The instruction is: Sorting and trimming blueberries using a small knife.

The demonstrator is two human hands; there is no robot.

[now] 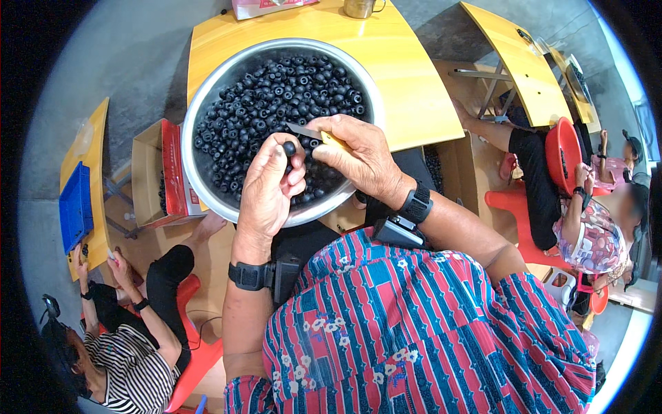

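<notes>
My left hand [265, 185] pinches a small black round part [289, 148] between thumb and fingers. In my right hand [365, 150] is a small knife [301, 130] with a yellow handle, its blade reaching left, just above the held part. Whether the blade touches it, I cannot tell. Both hands are over the near side of a large round metal basin [187, 141]. Heaped inside are very many similar black parts [269, 96], some showing ring-shaped ends with a hole. My fingers partly hide the held part and the knife's handle.
The basin rests at the edge of a yellow table [414, 96], where a metal mug [360, 8] stands at the back. Cardboard boxes [146, 159] flank my legs. At left, a seated person in stripes [141, 372] works near a blue tray [74, 207]; at right, another has a red basin [564, 155].
</notes>
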